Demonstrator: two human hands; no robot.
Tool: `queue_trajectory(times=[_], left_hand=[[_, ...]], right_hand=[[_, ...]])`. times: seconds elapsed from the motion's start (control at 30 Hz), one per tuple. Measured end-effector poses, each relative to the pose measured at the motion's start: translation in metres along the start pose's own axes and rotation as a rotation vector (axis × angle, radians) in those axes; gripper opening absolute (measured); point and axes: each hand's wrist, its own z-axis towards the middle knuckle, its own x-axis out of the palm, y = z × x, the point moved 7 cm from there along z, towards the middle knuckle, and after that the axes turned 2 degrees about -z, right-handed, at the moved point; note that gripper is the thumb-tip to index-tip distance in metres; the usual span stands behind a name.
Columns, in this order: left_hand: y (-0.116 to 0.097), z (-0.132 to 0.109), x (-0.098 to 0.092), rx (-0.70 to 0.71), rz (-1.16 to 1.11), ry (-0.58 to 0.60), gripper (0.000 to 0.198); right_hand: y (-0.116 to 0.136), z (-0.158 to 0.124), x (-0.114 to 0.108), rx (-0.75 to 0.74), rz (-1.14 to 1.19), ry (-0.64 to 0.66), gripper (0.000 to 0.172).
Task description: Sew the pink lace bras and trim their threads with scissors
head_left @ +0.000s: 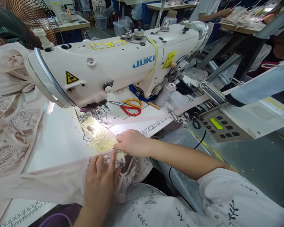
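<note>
On worktop [61, 135] before JUKI sewing machine [97, 64]: pale-pink lace garment [54, 181], edge not yet under machine head. Left hand [101, 178] presses it, fingers spread; right hand [130, 142] pinches edge. Stitching progress: cannot tell.

The single view looks from the person's head, forward and down. It is near the left hand [100, 179] and right hand [130, 143], low in the frame, with the sewing machine [111, 64] large just beyond and other worktables [79, 25] small along the top.
</note>
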Motion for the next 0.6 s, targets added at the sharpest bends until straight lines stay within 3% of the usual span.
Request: queue_trajectory(times=[0.6], left_hand=[[0.001,-0.001,0.000,0.026,0.009,-0.031,0.045]], right_hand=[[-0.015,-0.016,-0.007,0.012,-0.055,0.109,0.016]])
